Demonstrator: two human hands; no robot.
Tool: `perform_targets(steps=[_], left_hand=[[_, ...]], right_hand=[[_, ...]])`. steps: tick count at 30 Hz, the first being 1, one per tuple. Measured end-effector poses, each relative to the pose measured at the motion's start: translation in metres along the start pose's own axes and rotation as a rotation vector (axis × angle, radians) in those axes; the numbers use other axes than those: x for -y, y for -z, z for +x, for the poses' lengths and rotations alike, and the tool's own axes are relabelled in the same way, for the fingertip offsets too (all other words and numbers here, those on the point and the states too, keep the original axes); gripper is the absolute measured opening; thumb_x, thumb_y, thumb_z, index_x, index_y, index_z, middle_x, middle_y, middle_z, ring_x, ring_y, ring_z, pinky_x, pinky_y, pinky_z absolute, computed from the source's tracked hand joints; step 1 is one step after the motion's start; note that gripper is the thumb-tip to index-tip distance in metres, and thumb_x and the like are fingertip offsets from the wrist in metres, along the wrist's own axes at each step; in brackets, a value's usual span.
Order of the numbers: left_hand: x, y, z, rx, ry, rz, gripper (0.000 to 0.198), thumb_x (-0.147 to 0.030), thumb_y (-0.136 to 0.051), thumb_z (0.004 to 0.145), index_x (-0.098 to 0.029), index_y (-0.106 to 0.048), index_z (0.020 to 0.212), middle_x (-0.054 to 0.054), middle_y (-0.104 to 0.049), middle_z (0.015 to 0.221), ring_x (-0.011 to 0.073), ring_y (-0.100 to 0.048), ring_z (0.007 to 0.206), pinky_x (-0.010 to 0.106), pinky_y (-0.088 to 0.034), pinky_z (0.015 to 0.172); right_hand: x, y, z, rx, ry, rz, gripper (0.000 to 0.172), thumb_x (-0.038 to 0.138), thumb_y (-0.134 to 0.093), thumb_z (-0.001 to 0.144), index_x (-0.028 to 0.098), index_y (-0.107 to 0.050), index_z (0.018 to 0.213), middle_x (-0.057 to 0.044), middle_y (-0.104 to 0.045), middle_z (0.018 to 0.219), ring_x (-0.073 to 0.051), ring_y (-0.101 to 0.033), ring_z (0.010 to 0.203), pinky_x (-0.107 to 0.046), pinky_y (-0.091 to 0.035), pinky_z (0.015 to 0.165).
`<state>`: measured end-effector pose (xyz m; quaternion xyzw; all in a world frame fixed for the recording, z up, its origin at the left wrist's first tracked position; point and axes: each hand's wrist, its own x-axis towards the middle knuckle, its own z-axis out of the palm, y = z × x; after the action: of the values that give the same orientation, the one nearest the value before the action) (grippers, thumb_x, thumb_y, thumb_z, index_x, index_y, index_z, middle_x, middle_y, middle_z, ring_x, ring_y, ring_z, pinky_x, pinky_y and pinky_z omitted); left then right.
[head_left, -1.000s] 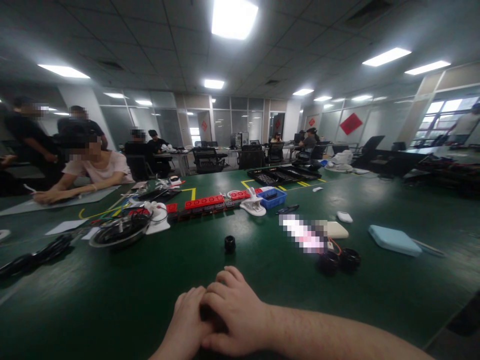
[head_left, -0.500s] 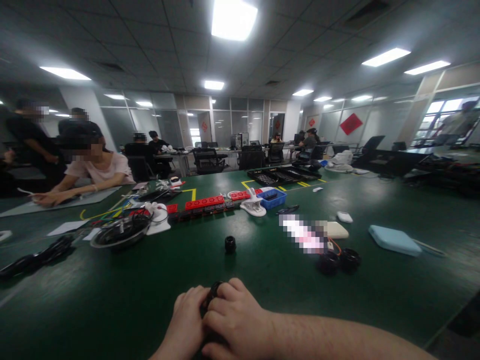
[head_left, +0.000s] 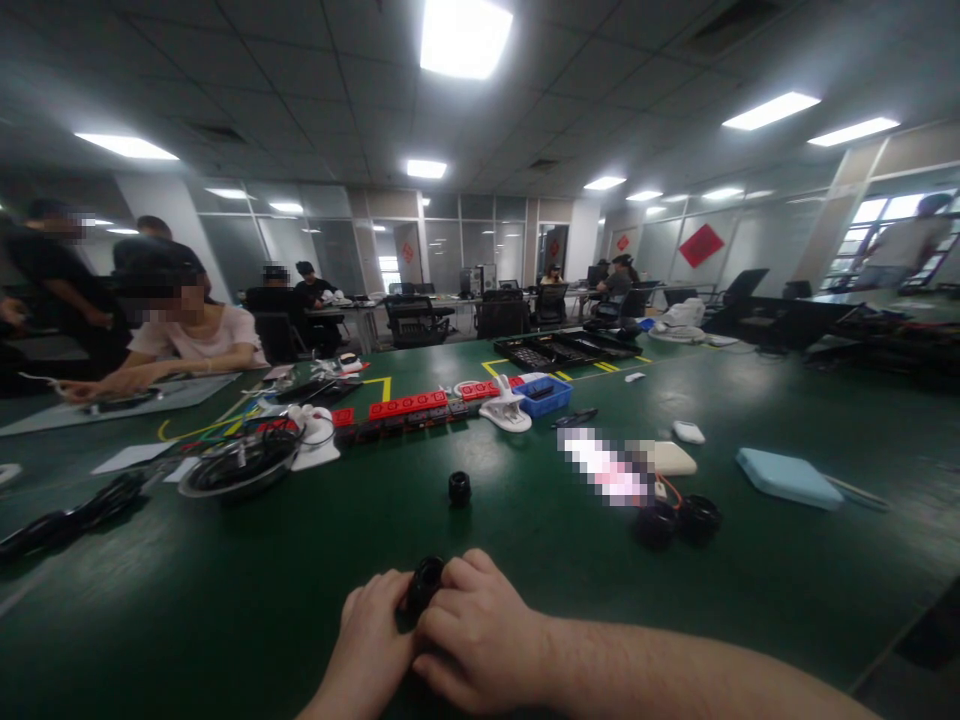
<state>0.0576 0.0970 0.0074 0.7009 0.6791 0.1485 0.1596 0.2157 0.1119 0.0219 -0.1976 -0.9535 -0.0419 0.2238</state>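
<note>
While the left hand [head_left: 370, 632] and right hand [head_left: 486, 632] meet at the near middle of the green surface [head_left: 300, 590], each grip is closed on a black ring-shaped part [head_left: 425, 584], which shows between the fingers with its round opening visible. Just beyond the hands, a small black cylinder [head_left: 460, 489] stands on the surface. To the right lie 2 black round parts [head_left: 656, 524], with a light-blue case [head_left: 787, 478] farther right. At the far middle, a blue bin [head_left: 546, 400] sits beside a white clip-shaped piece [head_left: 505, 412].
</note>
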Motion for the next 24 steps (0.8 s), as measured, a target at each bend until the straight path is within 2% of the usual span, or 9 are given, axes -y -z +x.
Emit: perform_targets(steps=[3,12,16,24], left_hand=[[0.001,-0.001,0.001,0.000,0.014,-0.017,0.010,-0.017,-0.047,0.074,-0.020,-0.056,0.071,0.000,-0.059,0.077,0.0166,-0.054,0.078,0.025,-0.035,0.070],[0.002,-0.002,0.002,-0.012,0.011,-0.011,0.007,-0.015,-0.053,0.069,-0.019,-0.057,0.072,0.000,-0.059,0.076,0.0175,-0.054,0.079,0.026,-0.035,0.071],[0.002,0.000,0.001,-0.001,0.008,-0.032,0.010,-0.021,-0.054,0.069,-0.019,-0.058,0.078,0.000,-0.060,0.080,0.0191,-0.054,0.081,0.028,-0.035,0.073],[0.005,-0.003,0.000,-0.019,-0.036,-0.062,0.014,-0.032,-0.053,0.072,-0.019,-0.058,0.075,0.001,-0.058,0.076,0.0196,-0.054,0.076,0.029,-0.035,0.070]], right_hand=[[-0.004,-0.001,-0.001,-0.007,-0.014,-0.003,0.019,0.036,-0.048,0.076,0.017,-0.051,0.073,-0.001,-0.058,0.068,-0.016,-0.043,0.068,-0.033,-0.027,0.063],[-0.011,-0.003,-0.003,-0.035,-0.060,0.013,0.014,0.032,-0.049,0.074,0.018,-0.049,0.075,-0.001,-0.058,0.068,-0.016,-0.042,0.069,-0.032,-0.027,0.063],[-0.015,-0.002,-0.003,-0.014,-0.121,0.026,0.013,0.031,-0.051,0.074,0.018,-0.049,0.075,0.000,-0.056,0.067,-0.016,-0.042,0.071,-0.032,-0.028,0.065],[-0.019,0.002,0.000,0.034,-0.240,0.021,0.015,0.033,-0.051,0.077,0.017,-0.049,0.076,-0.002,-0.056,0.075,-0.017,-0.041,0.074,-0.030,-0.028,0.066]])
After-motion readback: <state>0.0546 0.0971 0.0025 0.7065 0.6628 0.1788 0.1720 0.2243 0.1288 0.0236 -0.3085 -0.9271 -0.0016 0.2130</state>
